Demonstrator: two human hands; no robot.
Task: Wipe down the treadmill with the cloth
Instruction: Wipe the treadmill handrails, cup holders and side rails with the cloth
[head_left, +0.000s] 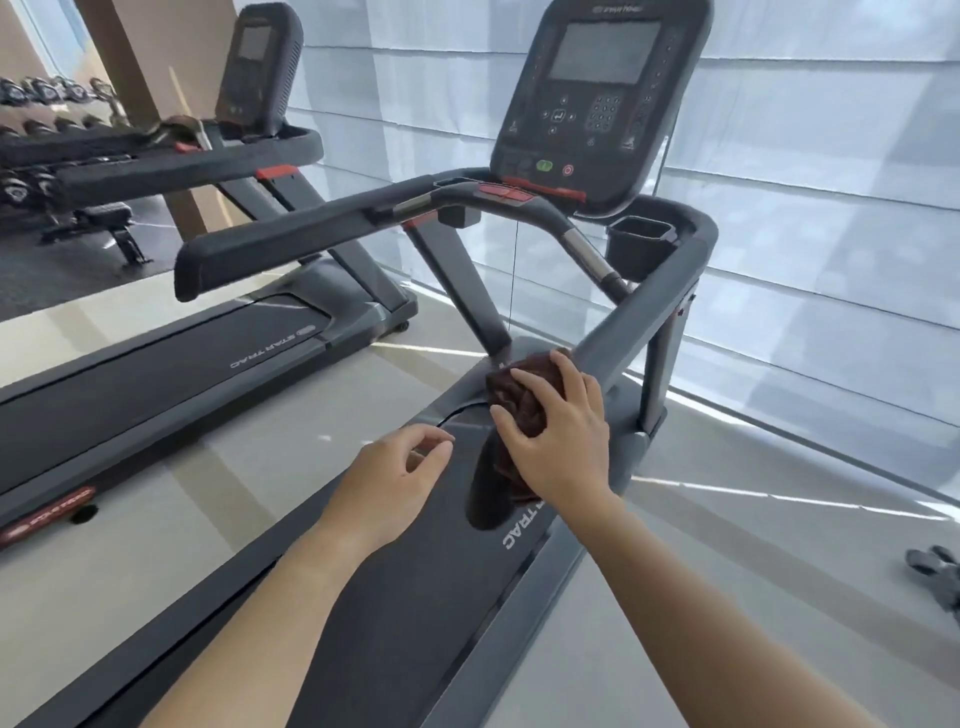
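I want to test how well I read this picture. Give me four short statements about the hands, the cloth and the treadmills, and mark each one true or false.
1. The right hand grips the crumpled dark brown cloth. True.
2. The left hand holds a spray bottle. False: it holds nothing, and its fingers are loosely curled.
3. The grey console screen of the near black treadmill shows a bright programme. False: it is blank.
4. A second black treadmill stands to the left. True.

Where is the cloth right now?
Right of centre in the head view, the cloth is bunched under the right hand, beside the treadmill's right handrail.
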